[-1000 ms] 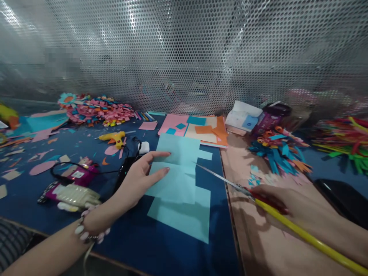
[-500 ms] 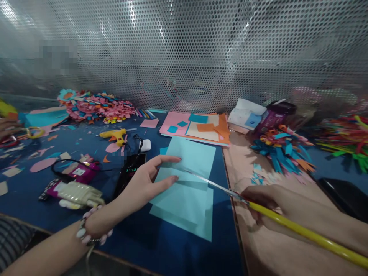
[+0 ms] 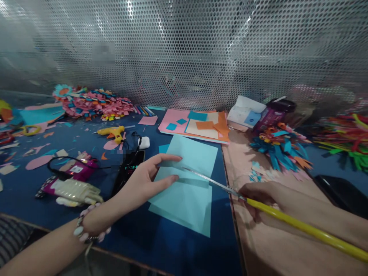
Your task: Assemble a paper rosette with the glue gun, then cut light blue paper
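Observation:
My left hand (image 3: pixel 152 174) lies on a light blue paper sheet (image 3: pixel 195 153), thumb and forefinger stretched out and apart. More light blue paper (image 3: pixel 184 207) lies below it, towards me. My right hand (image 3: pixel 264 199) is closed round a yellow-handled blade (image 3: pixel 212 182), long, thin and metal. Its tip reaches between my left thumb and forefinger, along the near edge of the upper sheet. How the blade sits against the paper's layers is unclear. The handle runs past my right hand to the lower right.
Behind the sheets lies a stack of coloured paper (image 3: pixel 172 130). To the left are a yellow glue gun (image 3: pixel 113 133), a phone (image 3: pixel 125 172) and a purple pouch (image 3: pixel 76 174). Paper-strip bundles (image 3: pixel 277 147) and a dark case (image 3: pixel 339 193) are right. A perforated metal panel (image 3: pixel 184 57) stands behind.
The view has shifted slightly. Both hands, the blade and the sheets hold nearly the same places. The other person's hand at the far left no longer shows clearly.

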A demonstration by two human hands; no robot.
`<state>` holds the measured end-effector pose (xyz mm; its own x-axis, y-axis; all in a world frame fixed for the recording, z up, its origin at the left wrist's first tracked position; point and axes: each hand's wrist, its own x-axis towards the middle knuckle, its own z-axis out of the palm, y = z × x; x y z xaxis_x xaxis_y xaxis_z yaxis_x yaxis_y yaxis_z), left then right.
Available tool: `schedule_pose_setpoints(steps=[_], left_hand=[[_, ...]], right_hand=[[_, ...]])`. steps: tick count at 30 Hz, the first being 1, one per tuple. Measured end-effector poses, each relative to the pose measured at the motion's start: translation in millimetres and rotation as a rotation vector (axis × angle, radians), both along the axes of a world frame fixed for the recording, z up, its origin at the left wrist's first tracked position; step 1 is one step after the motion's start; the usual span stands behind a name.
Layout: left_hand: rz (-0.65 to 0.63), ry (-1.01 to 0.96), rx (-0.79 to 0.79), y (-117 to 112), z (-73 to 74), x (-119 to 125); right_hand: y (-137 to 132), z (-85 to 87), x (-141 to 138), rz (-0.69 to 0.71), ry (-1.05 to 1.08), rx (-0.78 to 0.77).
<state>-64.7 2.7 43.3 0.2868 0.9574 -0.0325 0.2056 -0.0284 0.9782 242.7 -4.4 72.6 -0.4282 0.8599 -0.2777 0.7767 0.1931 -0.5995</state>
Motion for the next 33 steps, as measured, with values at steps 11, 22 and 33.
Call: schedule_pose_setpoints(steps=[11,22,33], left_hand=[[0.024,-0.021,0.017,0.2,-2.1,-1.2],[0.0,-0.069,-0.017,-2.3,3.1,-0.7],[0.022,-0.074,-0.005,-2.1,1.9,-0.5]], right_hand=[[3.8,1.3,1.4,0.031,0.033,-0.139],[4.2,-12.2,11.1,0.042,0.108,-0.258],[-0.7,-2.9,0.6,0.02,0.071,-0.152]])
